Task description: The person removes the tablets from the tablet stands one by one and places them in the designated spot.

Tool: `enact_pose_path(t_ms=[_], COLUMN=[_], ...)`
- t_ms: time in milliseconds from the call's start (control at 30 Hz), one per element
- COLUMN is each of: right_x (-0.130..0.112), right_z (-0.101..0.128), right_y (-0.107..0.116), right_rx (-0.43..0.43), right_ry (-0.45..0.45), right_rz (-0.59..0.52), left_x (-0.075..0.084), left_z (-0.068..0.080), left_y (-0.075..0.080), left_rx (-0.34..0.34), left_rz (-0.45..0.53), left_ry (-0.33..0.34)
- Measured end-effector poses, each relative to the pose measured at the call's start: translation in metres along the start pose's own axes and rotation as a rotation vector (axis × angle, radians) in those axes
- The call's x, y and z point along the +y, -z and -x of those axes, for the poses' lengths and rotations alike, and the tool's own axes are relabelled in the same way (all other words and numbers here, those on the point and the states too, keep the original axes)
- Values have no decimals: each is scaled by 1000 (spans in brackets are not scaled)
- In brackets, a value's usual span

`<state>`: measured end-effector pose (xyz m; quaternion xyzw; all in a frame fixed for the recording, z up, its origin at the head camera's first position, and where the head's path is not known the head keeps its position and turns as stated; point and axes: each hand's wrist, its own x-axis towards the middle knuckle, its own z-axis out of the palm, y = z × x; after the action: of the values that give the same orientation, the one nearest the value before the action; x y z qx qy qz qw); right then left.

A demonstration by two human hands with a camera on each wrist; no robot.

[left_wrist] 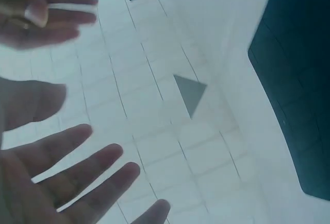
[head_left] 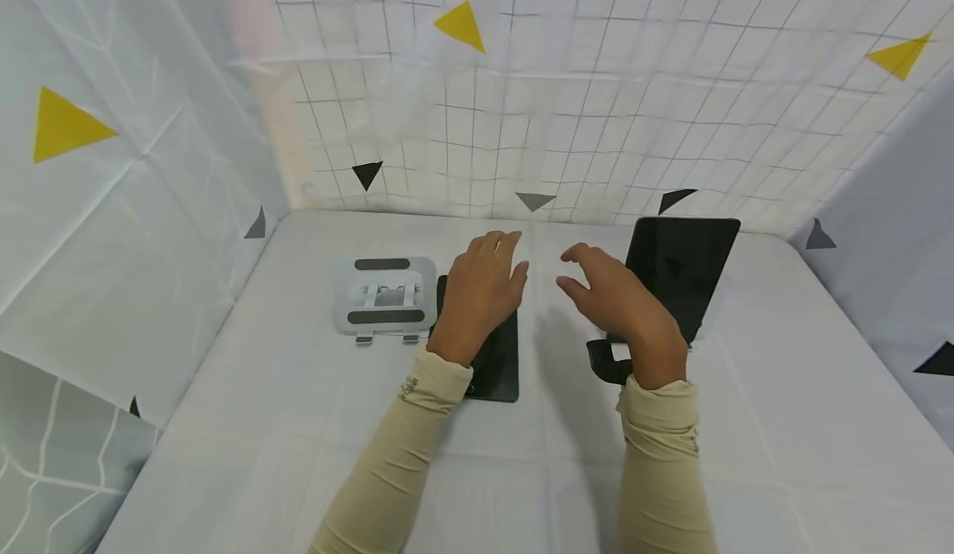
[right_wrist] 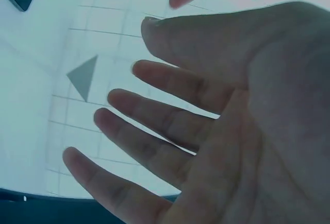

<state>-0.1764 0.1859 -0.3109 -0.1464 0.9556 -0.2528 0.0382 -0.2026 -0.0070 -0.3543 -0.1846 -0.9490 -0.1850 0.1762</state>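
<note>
At twelve o'clock from the wearer, over the middle of the white table [head_left: 261, 421], both hands are being held in the air with nothing in them. The left hand [head_left: 480, 289] is being kept flat, fingers straight and close together, above the far end of a dark slab [head_left: 498, 359] lying face up on the cloth; whether skin is touching it cannot be told. The right hand [head_left: 614, 301] is being held at about one o'clock, fingers spread and only loosely bent, released, gripping nothing; both wrist views are showing open palms against the gridded curtain [head_left: 596, 123].

A tablet [head_left: 680, 277] is being propped upright just beyond the right hand, at about one to two o'clock, leaning back on a black stand [head_left: 605, 362] whose foot is showing beside the wrist. A folded silver stand [head_left: 385, 296] is lying at eleven o'clock, just beside the slab.

The tablet is being judged stiff, fairly light, smooth and slippery on its glass face, and breakable if tipped. It is best taken by its two side edges, thumb in front and fingers behind, rather than by the screen, with the stand being steadied as it is lifted off. The slab is being judged thin and flat, hard to lift from soft cloth unless a fingertip is slid under an edge.
</note>
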Motion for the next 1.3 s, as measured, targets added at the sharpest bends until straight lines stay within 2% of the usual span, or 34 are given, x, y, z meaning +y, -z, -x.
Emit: enact_pose_path(t_ms=[100,200,400,533,667,800,900,1033,1133,1300], right_x=[2,7,24,36,50,64,75,90,100,107], right_z=[6,12,28,37,47,54,55,56,58,56], right_y=[7,16,35,44,48,52,53,51,49,43], right_rx=[33,80,227,324,386,423,400,271,183,136], right_ry=[-1,-5,-37,-63,-134,-279,-419,-553,-590,-600], right_rz=[-3,-1,-17,-32,-31,-28,-27,-15,-6,-27], left_x=[8,17,34,47,61,74,82,89,92,92], left_z=[1,1,0,-2,-2,0,3,7,8,12], left_y=[-4,-8,-9,-11,-17,-30,-44,-65,-76,-87], left_rx=[54,71,52,66,54,-9,-107,-217,-252,-342], left_rz=[1,13,98,128,138,133,139,148,164,229], left_ry=[-81,-135,-181,-213,-238,-249,-230,-184,-168,-140])
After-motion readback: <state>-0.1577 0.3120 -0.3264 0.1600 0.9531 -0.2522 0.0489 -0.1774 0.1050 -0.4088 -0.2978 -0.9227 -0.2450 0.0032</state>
